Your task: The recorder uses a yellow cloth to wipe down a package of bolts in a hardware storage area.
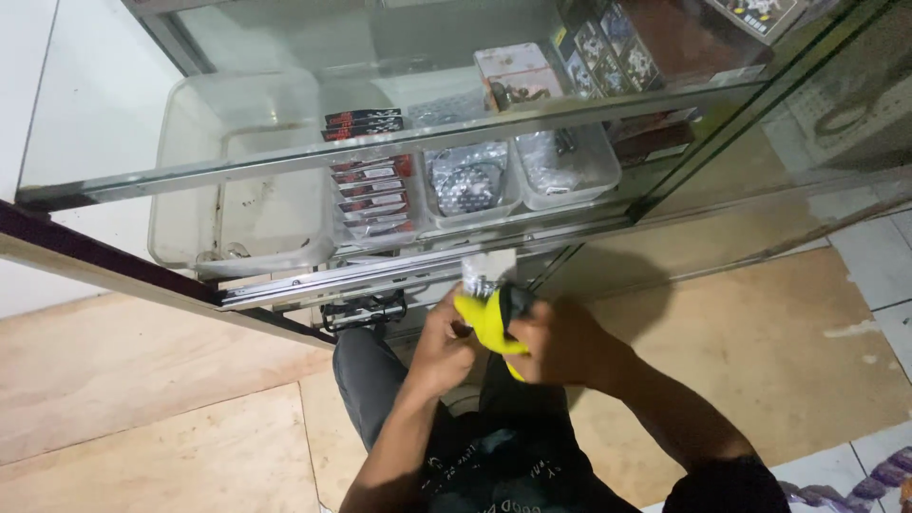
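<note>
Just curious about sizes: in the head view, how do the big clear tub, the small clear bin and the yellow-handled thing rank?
1. Big clear tub, plainly largest.
2. Small clear bin.
3. Yellow-handled thing; partly hidden by both hands and nearer the camera, so its place against the bin is unsure.

A single head-worn camera looks steeply down from close above onto the person's lap, the glass display case (427,142) and the floor (142,399).
</note>
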